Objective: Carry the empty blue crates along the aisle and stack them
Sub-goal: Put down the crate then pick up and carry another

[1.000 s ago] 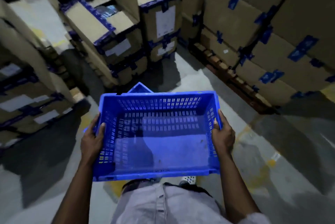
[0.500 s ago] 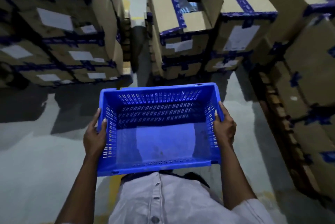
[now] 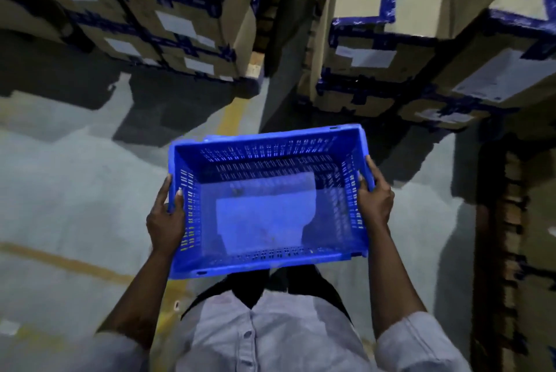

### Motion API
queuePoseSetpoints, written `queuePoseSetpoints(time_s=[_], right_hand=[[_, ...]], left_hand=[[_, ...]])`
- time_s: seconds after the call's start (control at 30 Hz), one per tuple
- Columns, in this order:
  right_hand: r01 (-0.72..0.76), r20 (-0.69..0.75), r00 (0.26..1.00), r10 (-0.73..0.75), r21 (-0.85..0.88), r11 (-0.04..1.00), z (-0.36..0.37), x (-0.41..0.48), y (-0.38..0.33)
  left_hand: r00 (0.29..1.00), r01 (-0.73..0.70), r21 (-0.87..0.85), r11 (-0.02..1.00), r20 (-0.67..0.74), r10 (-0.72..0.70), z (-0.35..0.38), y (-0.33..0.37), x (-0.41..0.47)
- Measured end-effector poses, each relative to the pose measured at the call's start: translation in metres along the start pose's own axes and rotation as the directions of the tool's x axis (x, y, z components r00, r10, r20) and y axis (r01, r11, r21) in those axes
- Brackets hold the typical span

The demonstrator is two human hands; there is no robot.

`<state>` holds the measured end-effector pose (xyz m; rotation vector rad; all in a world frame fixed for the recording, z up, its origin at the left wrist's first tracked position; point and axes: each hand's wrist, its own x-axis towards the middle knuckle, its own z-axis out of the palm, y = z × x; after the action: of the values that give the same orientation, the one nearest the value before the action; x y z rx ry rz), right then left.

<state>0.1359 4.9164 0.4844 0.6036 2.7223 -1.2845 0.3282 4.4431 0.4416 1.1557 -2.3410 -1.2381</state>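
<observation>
An empty blue crate (image 3: 267,260) with slotted walls is held at waist height in front of my body. My left hand (image 3: 165,218) grips its left rim, thumb inside the wall. My right hand (image 3: 374,200) grips the right rim the same way. A thin strip of blue (image 3: 210,138) shows just behind the crate's far left rim; I cannot tell what it belongs to. The crate tilts slightly, its far right corner higher.
Stacks of cardboard boxes with blue tape stand ahead on the left (image 3: 168,16) and on the right (image 3: 421,40), with a narrow gap (image 3: 279,25) between them. A wooden pallet edge (image 3: 508,236) runs along the right. Grey floor with yellow lines (image 3: 231,116) lies to the left.
My view has swung to the right; the box stacks have shifted across the frame and come closer. Both hands keep the same grip on the crate.
</observation>
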Motion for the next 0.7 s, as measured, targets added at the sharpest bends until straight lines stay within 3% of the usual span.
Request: queuePoseSetpoints(time_s=[0.1,0.33,0.7], right_hand=[[0.041,0.084,0.996,-0.037,-0.042,0.998,0.013,0.037,-0.008],[0.144,0.252,0.96,-0.121,-0.073,0.987,0.044,0.098,-0.025],[0.147,0.239,0.961,-0.137,-0.022,0.989,0.053,0.112,-0.038]], left_hand=[[0.992,0.111,-0.012,0.994,-0.062,-0.112,0.015,-0.009,-0.013],[0.969,0.184,-0.007,0.983,-0.166,-0.183,0.049,-0.006,-0.032],[0.985,0.073,0.049,0.996,-0.16,-0.064,0.067,0.0,-0.006]])
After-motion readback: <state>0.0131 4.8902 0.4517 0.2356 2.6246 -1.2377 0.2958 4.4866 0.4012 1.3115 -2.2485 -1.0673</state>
